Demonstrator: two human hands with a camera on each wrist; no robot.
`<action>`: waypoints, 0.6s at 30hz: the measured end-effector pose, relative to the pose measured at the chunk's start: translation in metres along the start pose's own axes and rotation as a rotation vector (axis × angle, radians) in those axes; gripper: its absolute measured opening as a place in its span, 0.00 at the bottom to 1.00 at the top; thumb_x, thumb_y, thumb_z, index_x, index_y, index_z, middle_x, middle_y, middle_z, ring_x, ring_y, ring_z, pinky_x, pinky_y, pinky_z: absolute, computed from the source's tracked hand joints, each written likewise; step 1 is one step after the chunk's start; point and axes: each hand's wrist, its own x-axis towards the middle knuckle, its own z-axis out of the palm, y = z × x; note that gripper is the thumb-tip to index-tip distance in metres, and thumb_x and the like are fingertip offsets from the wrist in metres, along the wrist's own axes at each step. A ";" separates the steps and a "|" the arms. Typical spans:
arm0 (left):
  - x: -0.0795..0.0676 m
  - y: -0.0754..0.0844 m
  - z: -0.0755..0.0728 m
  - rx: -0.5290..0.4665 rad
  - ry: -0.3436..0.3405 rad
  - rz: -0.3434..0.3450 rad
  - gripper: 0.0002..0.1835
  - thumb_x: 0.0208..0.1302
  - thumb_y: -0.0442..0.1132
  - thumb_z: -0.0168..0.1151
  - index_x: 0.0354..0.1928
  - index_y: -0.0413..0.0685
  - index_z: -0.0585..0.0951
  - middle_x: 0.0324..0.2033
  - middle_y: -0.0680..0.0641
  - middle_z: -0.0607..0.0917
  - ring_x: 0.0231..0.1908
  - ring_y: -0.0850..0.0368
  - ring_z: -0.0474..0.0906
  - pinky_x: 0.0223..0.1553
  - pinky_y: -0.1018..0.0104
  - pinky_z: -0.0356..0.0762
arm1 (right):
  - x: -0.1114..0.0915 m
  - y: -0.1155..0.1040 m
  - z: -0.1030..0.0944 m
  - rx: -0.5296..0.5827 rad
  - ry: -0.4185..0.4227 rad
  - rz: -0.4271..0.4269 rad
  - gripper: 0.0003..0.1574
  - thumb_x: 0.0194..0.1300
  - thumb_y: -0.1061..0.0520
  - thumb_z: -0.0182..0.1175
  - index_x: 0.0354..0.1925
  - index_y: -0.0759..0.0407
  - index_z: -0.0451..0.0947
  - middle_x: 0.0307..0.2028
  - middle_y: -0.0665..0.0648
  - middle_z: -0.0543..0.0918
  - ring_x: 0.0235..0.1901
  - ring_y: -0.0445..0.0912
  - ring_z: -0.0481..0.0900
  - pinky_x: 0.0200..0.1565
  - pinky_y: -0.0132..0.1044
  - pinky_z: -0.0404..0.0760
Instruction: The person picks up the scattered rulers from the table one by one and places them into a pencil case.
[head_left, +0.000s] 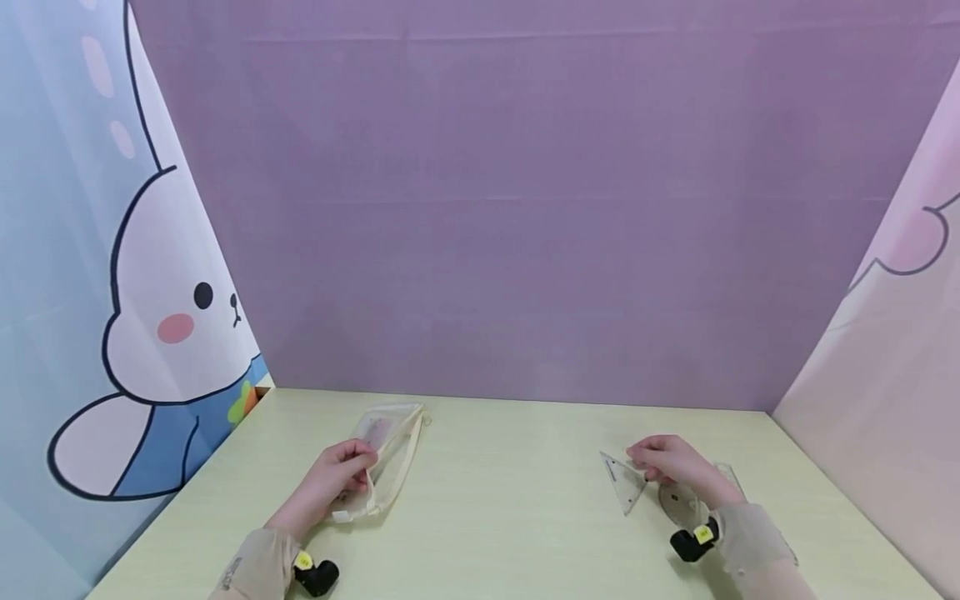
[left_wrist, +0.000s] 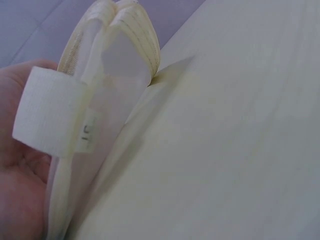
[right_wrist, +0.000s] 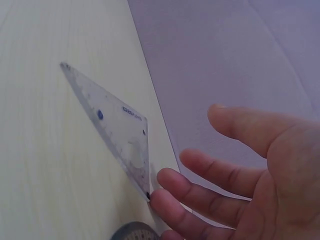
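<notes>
Fingers of the left hand pinch a translucent zip pouch at seven o'clock, its contents indistinct; those of the right hand curve slackly, ungripping, beside a clear triangular set square at five o'clock.

Purple backdrop, pale wood-grain tabletop, blue cartoon-print sheet left, pinkish sheet right

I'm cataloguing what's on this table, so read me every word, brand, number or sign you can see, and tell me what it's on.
No text reads for certain:
Small label on the pouch: dark characters, partly hidden, unreadable.
Triangle ruler: brand-like print, too blurred to read.
Protractor: any scale numbers, too small.
Left cuff: dark print, too small.
Yellow stickers at both wrists: any marks, too small.
</notes>
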 end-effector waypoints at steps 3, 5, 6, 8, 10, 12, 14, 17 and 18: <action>0.000 -0.001 0.000 -0.002 -0.003 0.000 0.09 0.65 0.37 0.63 0.39 0.37 0.77 0.21 0.49 0.76 0.18 0.60 0.72 0.23 0.69 0.75 | 0.000 -0.001 0.001 -0.007 -0.002 0.010 0.26 0.67 0.50 0.60 0.50 0.72 0.75 0.36 0.58 0.81 0.25 0.46 0.77 0.29 0.38 0.74; 0.001 -0.001 0.000 -0.001 -0.005 0.002 0.09 0.65 0.37 0.63 0.39 0.37 0.77 0.21 0.49 0.76 0.18 0.60 0.72 0.22 0.69 0.75 | 0.000 -0.001 0.002 -0.014 -0.001 0.023 0.26 0.67 0.50 0.60 0.50 0.72 0.75 0.37 0.58 0.81 0.25 0.47 0.78 0.30 0.38 0.75; 0.001 -0.001 0.000 -0.001 -0.007 0.003 0.09 0.65 0.37 0.63 0.40 0.37 0.77 0.21 0.49 0.76 0.18 0.60 0.72 0.22 0.69 0.75 | 0.000 -0.001 0.002 -0.022 0.000 0.025 0.27 0.67 0.50 0.60 0.51 0.72 0.74 0.37 0.58 0.82 0.25 0.47 0.78 0.29 0.39 0.75; 0.001 -0.002 0.000 -0.001 -0.006 0.001 0.09 0.65 0.37 0.63 0.40 0.37 0.77 0.21 0.49 0.76 0.17 0.60 0.72 0.22 0.69 0.75 | 0.000 -0.001 0.003 -0.027 0.012 0.042 0.28 0.66 0.50 0.61 0.53 0.72 0.73 0.38 0.58 0.82 0.25 0.48 0.79 0.29 0.39 0.76; 0.001 -0.002 0.000 0.000 -0.004 -0.001 0.09 0.65 0.37 0.63 0.40 0.37 0.77 0.21 0.49 0.76 0.17 0.60 0.72 0.22 0.69 0.75 | 0.001 -0.001 0.005 -0.036 0.018 0.033 0.30 0.65 0.51 0.63 0.56 0.72 0.71 0.39 0.59 0.82 0.25 0.49 0.79 0.27 0.40 0.77; 0.001 -0.002 0.000 0.001 -0.001 -0.004 0.09 0.65 0.37 0.62 0.40 0.37 0.77 0.21 0.49 0.76 0.18 0.60 0.72 0.22 0.69 0.75 | 0.002 -0.001 0.006 -0.082 0.024 -0.018 0.33 0.63 0.52 0.64 0.57 0.72 0.70 0.41 0.60 0.82 0.28 0.50 0.79 0.27 0.42 0.77; 0.001 -0.002 0.000 0.002 0.004 -0.005 0.09 0.65 0.37 0.62 0.40 0.37 0.78 0.21 0.48 0.76 0.18 0.60 0.72 0.22 0.69 0.75 | 0.002 0.000 0.007 -0.135 0.013 -0.095 0.36 0.61 0.52 0.66 0.59 0.72 0.69 0.45 0.65 0.80 0.36 0.55 0.80 0.34 0.47 0.80; 0.001 -0.002 0.000 0.005 0.007 -0.005 0.09 0.65 0.37 0.62 0.40 0.37 0.78 0.21 0.48 0.76 0.18 0.60 0.72 0.22 0.69 0.75 | 0.002 0.000 0.009 -0.258 -0.020 -0.207 0.42 0.58 0.50 0.69 0.62 0.73 0.67 0.54 0.72 0.74 0.52 0.65 0.74 0.50 0.57 0.75; 0.001 -0.002 0.000 0.005 0.007 -0.004 0.09 0.65 0.37 0.62 0.40 0.37 0.78 0.21 0.48 0.76 0.18 0.60 0.72 0.22 0.69 0.75 | 0.002 0.000 0.010 -0.291 -0.033 -0.230 0.45 0.57 0.49 0.70 0.63 0.73 0.65 0.57 0.74 0.72 0.56 0.68 0.70 0.55 0.59 0.70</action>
